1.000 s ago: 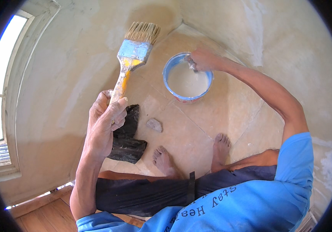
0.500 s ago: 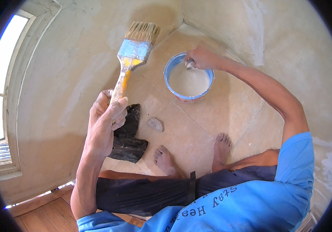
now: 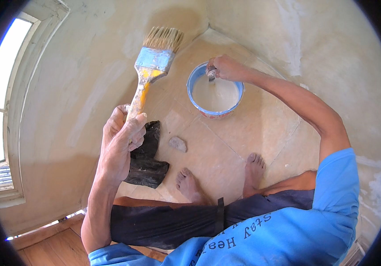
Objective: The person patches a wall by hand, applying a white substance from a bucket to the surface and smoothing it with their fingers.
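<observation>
My left hand is closed round the handle of a wide paintbrush, held upright with its pale bristles at the top. Blue paint covers the brush's ferrule, and its yellow handle is smeared with white. Over a blue-rimmed bucket, my right hand grips a short, grey, paint-crusted tool. The tool points down into the bucket; its exact kind is unclear. Creamy off-white liquid fills part of the bucket, which stands on the tiled floor.
A crumpled black plastic sheet and a grey stone-like lump lie between the bucket and my bare feet. Beige, patchy walls meet in a corner beyond the bucket. At the left is a window, with wooden boards below.
My right hand has shifted slightly left over the bucket, and more of its tool shows beneath the fingers. The left hand holds the paintbrush almost still.
</observation>
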{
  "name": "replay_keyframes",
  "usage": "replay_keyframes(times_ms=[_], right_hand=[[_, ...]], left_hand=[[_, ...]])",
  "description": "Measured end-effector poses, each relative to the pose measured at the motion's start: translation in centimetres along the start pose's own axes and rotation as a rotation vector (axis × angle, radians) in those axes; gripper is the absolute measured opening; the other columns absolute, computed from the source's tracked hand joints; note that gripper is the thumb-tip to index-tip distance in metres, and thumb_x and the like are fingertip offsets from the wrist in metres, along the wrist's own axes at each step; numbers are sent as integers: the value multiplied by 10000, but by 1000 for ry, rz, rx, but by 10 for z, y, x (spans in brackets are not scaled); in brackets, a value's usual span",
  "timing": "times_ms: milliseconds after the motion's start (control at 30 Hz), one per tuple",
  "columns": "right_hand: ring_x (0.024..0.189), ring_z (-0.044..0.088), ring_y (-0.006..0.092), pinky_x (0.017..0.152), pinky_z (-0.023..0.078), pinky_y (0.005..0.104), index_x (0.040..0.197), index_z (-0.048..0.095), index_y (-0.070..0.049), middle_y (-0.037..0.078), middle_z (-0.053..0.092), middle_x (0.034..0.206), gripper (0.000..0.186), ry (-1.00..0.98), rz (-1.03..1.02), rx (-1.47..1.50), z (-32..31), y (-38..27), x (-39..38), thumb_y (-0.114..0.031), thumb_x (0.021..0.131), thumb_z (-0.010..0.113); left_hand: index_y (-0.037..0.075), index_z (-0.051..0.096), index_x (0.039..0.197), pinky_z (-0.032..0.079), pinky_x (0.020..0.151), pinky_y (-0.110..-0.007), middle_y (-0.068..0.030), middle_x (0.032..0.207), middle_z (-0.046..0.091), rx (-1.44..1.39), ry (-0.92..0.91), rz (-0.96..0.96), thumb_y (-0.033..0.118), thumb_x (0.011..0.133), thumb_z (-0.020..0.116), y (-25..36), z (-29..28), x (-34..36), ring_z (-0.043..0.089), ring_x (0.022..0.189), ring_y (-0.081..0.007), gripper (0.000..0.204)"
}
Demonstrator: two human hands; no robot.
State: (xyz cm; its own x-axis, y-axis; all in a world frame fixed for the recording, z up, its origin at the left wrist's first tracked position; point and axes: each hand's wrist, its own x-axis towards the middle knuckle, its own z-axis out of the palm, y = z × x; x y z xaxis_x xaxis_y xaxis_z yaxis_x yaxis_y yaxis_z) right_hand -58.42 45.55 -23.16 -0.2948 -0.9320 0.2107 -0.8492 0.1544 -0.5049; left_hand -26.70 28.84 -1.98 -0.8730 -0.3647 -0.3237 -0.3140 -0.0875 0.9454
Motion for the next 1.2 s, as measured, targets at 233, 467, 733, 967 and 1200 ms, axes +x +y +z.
replay_keyframes(times_ms=[233,467,733,967,1200], right_hand=[[533,638,209,524,520,356,834,705,4,125,670,663,153,-337,331,239,-32,-39,-19,-134,827,638],[516,633,177,506,520,339,819,705,10,114,688,689,169,-24,215,310,-20,-32,-4,-152,829,657],[632,665,228,563,521,364,874,696,23,154,675,687,132,-324,538,358,-40,-55,-10,-28,776,623],[581,664,174,519,524,303,830,690,49,121,679,663,159,-163,334,51,-35,-42,-8,-87,835,608],[548,658,193,508,530,319,855,683,71,138,686,680,186,-99,426,239,-24,-41,-9,-88,844,587]], left_hand=[[69,460,1010,276,538,-188,60,721,412,-12,27,-11,217,946,628,-1,-2,-2,350,616,-13,233],[67,455,1014,274,537,-188,60,723,411,-19,-3,17,211,946,629,-2,-2,-1,347,614,-13,236],[80,499,1044,284,516,-177,79,695,399,11,21,15,233,974,585,-3,-3,-3,341,574,0,189],[82,500,1035,283,516,-180,76,692,404,-4,24,18,231,969,593,-2,-3,-3,346,576,-4,187],[89,495,1021,284,513,-179,76,686,398,1,14,19,226,967,595,-5,-4,-1,342,572,-5,178]])
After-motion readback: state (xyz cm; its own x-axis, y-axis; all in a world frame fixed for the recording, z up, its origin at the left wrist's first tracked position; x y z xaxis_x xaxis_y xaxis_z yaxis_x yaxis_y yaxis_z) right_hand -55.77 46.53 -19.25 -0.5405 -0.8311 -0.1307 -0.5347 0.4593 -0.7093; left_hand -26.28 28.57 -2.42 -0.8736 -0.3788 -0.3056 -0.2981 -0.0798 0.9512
